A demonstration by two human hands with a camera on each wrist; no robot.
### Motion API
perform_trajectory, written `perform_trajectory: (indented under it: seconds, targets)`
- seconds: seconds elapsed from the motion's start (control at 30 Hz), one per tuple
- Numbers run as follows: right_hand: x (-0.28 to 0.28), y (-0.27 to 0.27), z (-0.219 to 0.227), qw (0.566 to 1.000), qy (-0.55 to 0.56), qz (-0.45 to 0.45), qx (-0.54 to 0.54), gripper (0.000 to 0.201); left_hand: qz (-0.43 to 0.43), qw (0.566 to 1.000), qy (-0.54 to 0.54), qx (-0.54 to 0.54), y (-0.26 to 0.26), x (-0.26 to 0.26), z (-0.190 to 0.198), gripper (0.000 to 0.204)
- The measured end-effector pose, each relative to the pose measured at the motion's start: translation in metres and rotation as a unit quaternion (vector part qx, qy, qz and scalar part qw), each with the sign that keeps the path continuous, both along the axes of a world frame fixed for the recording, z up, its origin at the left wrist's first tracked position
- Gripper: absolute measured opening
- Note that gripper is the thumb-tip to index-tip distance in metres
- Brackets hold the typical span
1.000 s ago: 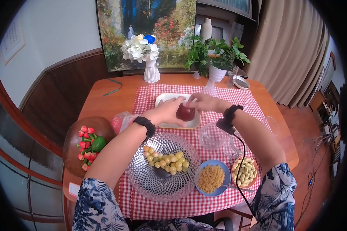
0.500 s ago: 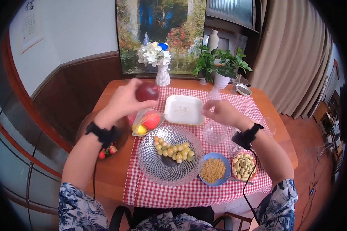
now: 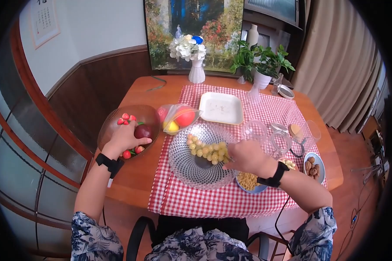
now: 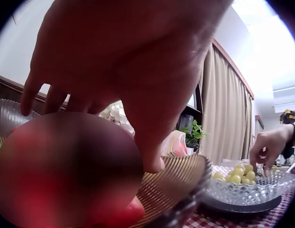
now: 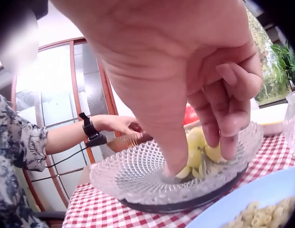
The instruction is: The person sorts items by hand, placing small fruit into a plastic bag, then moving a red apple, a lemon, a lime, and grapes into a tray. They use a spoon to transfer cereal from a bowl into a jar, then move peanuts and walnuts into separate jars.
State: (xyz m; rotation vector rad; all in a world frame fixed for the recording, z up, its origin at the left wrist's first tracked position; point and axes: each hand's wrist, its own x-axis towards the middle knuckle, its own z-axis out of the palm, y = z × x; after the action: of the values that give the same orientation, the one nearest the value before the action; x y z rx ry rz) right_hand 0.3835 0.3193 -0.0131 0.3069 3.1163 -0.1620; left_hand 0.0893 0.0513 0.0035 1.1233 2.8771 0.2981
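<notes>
My left hand point(image 3: 123, 138) is low over a brown ribbed bowl point(image 3: 108, 126), thumb and fingers around a dark red apple point(image 3: 143, 132). Strawberries point(image 3: 125, 117) lie beside it, and the apple looms blurred in the left wrist view. My right hand point(image 3: 248, 157) reaches down over the right side of a clear cut-glass bowl point(image 3: 178, 167). Its thumb and fingertips stand apart on either side of the pale green grapes point(image 5: 197, 138), right beside them. The bunch of grapes point(image 3: 204, 150) lies across the glass bowl, its right end partly behind the hand.
Behind the glass bowl stand a white tray point(image 3: 221, 96) and a clear bag of fruit point(image 3: 185, 116). Blue bowls hold pasta point(image 3: 247, 179) and walnuts point(image 3: 311, 167). Glass jars point(image 3: 281, 140) are at the right; a flower vase point(image 3: 197, 71) and potted plant point(image 3: 262, 79) stand at the back.
My left hand has carried the apple from over the white tray leftward and down into the brown bowl. My right hand has come from the tray toward me to the grapes.
</notes>
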Motion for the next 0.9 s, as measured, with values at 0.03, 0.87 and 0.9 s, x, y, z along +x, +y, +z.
perform_trajectory:
  seconds: [0.03,0.87,0.9]
  targets:
    - [-0.001,-0.001,-0.009,1.0,0.026,-0.008,0.015,0.036,-0.002,1.0,0.0,-0.001,0.001,0.002,0.002,0.08]
    - [-0.064,0.023,0.147,0.975,0.219,0.0,0.038,0.016,-0.293,0.795,-0.382,0.368,0.159,0.091,-0.005,0.076]
    - [-0.066,0.031,0.15,0.976,0.217,-0.018,0.03,0.019,-0.282,0.788,-0.383,0.39,0.163,0.091,-0.001,0.061]
